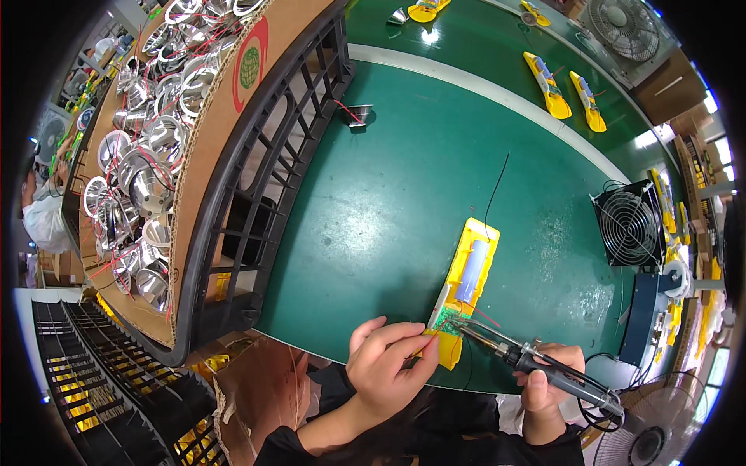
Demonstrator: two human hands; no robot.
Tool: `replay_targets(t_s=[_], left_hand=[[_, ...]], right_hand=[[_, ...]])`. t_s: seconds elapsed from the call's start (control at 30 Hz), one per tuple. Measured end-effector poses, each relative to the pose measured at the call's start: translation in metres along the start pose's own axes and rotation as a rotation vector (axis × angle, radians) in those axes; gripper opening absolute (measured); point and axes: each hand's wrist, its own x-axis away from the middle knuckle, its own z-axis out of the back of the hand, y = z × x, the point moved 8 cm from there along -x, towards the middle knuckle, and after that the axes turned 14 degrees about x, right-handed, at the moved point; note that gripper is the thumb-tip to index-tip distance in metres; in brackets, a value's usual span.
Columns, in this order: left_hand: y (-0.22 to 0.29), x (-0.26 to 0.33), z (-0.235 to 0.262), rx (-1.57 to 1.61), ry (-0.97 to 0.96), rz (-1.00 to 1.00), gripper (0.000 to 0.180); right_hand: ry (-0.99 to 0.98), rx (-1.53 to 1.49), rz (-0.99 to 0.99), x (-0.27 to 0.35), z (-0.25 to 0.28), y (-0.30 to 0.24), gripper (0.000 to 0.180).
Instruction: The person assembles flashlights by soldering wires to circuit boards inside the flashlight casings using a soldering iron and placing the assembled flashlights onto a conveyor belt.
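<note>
A yellow plastic half-shell (pixel 482 231) lies lengthwise on the green worktop (pixel 365 210), close to its near edge. Inside it sit a pale blue cylindrical battery (pixel 472 272) and a small green circuit board (pixel 446 318). My left hand (pixel 386 361) is at the shell's near end, thumb and forefinger pinched on a thin red wire (pixel 437 339) by the board. My right hand (pixel 546 388) grips a soldering iron (pixel 569 384) with a thin metal guide tube alongside; its tip reaches the board. A black wire (pixel 497 188) extends from the shell's far end.
On the left, a cardboard box (pixel 221 109) of silver reflector cups stands in a black crate (pixel 256 167). One loose reflector (pixel 359 116) lies nearby. A square black fan (pixel 629 224) and a dark blue box (pixel 640 318) stand right. Yellow shells (pixel 547 87) lie beyond the pale rail.
</note>
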Motion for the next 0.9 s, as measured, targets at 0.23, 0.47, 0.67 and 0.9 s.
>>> replay_targets(t_s=[0.23,0.47,0.67,0.9], left_hand=[[-0.001,-0.001,0.002,0.009,0.018,0.009,0.015],[-0.001,0.000,0.001,0.003,0.014,0.015,0.015],[-0.002,0.000,0.002,0.014,0.018,0.022,0.014],[-0.001,-0.001,0.000,0.005,-0.010,0.029,0.013]], right_hand=[[0.033,-0.041,-0.062,0.001,-0.002,0.005,0.032],[0.015,-0.009,-0.045,0.001,0.000,0.006,0.034],[0.092,0.012,-0.060,0.003,0.003,0.005,0.033],[0.031,0.017,-0.086,0.007,0.005,0.009,0.033]])
